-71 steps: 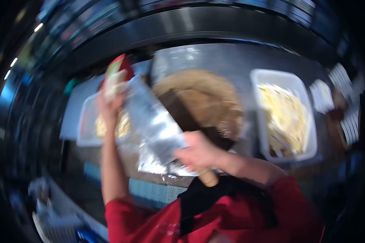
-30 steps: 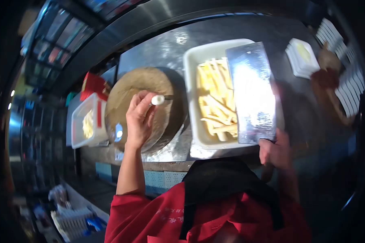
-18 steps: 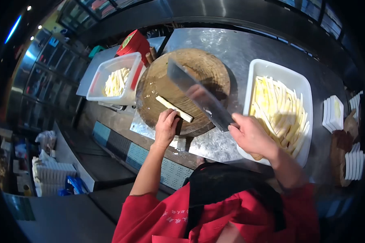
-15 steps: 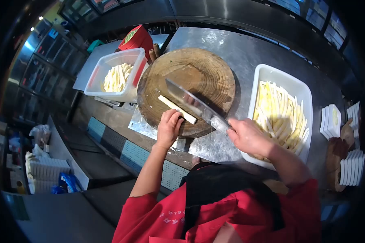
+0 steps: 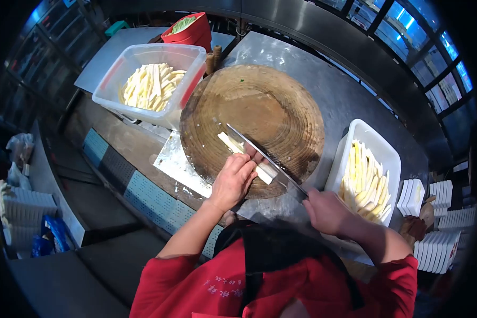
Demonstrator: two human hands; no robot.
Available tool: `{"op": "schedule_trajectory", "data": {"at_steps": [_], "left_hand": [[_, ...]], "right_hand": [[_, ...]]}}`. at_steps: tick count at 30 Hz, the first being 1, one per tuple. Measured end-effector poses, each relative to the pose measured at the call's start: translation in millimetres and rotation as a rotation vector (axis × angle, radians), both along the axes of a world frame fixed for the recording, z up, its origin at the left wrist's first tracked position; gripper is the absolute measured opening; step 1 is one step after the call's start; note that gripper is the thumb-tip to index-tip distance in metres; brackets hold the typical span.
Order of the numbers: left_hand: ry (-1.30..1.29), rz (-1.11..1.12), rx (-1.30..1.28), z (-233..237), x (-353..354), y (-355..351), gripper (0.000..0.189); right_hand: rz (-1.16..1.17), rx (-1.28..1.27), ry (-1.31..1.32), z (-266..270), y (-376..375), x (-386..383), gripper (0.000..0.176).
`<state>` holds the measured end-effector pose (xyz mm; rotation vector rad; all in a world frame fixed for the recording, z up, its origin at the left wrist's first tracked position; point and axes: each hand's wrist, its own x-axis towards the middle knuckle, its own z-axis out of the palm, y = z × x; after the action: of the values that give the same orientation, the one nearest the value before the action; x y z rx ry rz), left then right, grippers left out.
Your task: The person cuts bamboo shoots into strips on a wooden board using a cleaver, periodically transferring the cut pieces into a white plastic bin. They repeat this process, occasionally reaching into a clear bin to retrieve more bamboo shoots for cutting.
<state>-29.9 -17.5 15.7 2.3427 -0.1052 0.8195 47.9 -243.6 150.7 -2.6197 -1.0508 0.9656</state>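
On the round wooden chopping block (image 5: 254,108) lies a pale peeled stalk (image 5: 266,175). The fingers of my left hand (image 5: 233,180) are bent together over it, pressing it to the wood. My right hand (image 5: 328,211) is closed round the handle of a cleaver (image 5: 270,163). The blade stands along the stalk, close beside my left fingertips; whether it touches the stalk I cannot tell. A clear tub (image 5: 98,97) with cut pale strips is at the left of the block, and a white tub (image 5: 391,153) with longer pale stalks is at the right.
Behind the clear tub is a red container (image 5: 197,33) with something green, near two wooden handles. White stacked dishes (image 5: 438,249) stand at the far right, others (image 5: 29,206) at the left beside a blue bag (image 5: 58,233). A metal counter (image 5: 281,55) lies under the block.
The view has shifted. The blade has moved in close along the stalk, and my left hand now covers more of the stalk's middle. Both hands keep their hold.
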Motion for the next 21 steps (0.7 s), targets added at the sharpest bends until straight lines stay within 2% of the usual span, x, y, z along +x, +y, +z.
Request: {"op": "schedule_trajectory", "data": {"at_steps": [2,4,7,11,14,17,19,21], "left_hand": [[0.007,0.001,-0.015,-0.8,-0.2,0.0,0.027],[-0.007,0.004,-0.015,-4.7,-0.7,1.6,0.028],[0.001,0.006,-0.007,-0.6,-3.3,0.0,0.03],[0.012,0.032,0.021,-1.2,-12.8,2.7,0.027],[-0.042,0.045,0.034,-4.6,-14.1,-1.1,0.027],[-0.07,0.033,0.046,-5.4,-11.5,-1.1,0.026],[-0.069,0.032,0.057,-5.9,-11.2,-0.2,0.025],[-0.062,0.017,0.058,-4.9,-10.7,0.9,0.025]], "right_hand": [[0.05,0.026,-0.019,-5.9,25.0,7.3,0.014],[0.155,0.33,-0.06,-29.8,45.8,12.4,0.018],[0.139,0.263,-0.127,-29.6,71.1,9.1,0.015],[0.137,0.34,-0.034,-29.0,20.1,2.0,0.014],[0.014,0.203,-0.143,-33.5,-14.9,-5.9,0.012],[0.03,0.305,-0.086,-12.7,-25.6,-10.0,0.018],[-0.004,0.171,-0.083,-2.8,-30.3,-17.3,0.02],[-0.017,0.144,-0.061,3.4,-32.9,-23.4,0.02]]}}
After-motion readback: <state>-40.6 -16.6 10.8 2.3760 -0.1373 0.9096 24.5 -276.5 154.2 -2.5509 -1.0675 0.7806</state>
